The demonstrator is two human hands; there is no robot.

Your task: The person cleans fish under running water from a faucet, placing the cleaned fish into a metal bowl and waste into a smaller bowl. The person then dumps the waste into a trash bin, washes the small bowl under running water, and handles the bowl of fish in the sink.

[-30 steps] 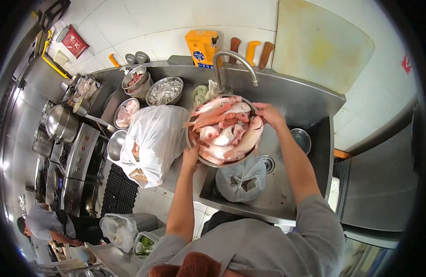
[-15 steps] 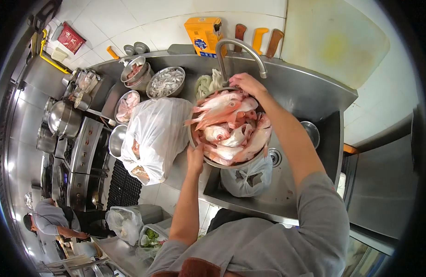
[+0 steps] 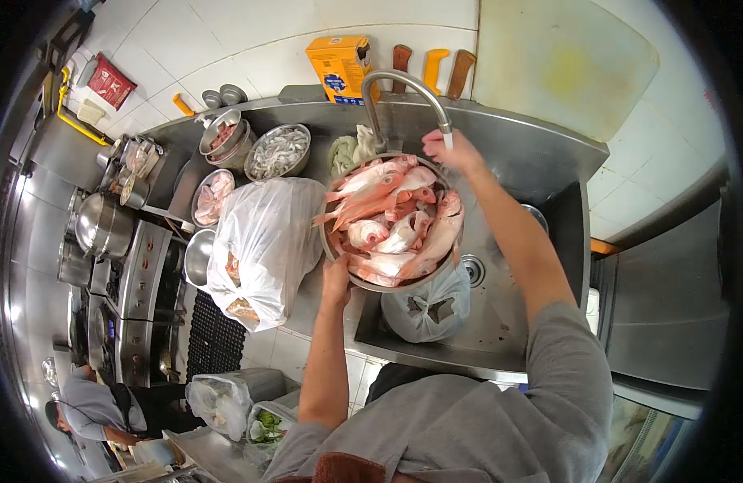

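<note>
A round metal bowl [image 3: 363, 278] heaped with pinkish-red fish [image 3: 403, 229] is over the left part of the steel sink [image 3: 500, 322]. My left hand [image 3: 336, 280] grips the bowl's near left rim. Beyond the bowl's far right side, my right hand [image 3: 453, 150] is off the rim, at the mouth of the curved faucet [image 3: 411, 76]. Its fingers look curled, and what they hold, if anything, is hard to make out. A pale stream shows at the faucet's end. Below the bowl, a tied plastic bag [image 3: 428, 310] lies in the sink.
Left of the bowl stands a large white plastic bag [image 3: 266, 241], with bowls of squid-like pieces [image 3: 279, 151] and raw meat [image 3: 215, 197] behind it. A yellow box [image 3: 339, 68] and knives [image 3: 460, 74] line the wall. Another person [image 3: 105, 406] is at lower left.
My right hand has left the bowl's rim and moved to the faucet's mouth, where a pale stream now shows. My left hand still holds the bowl.
</note>
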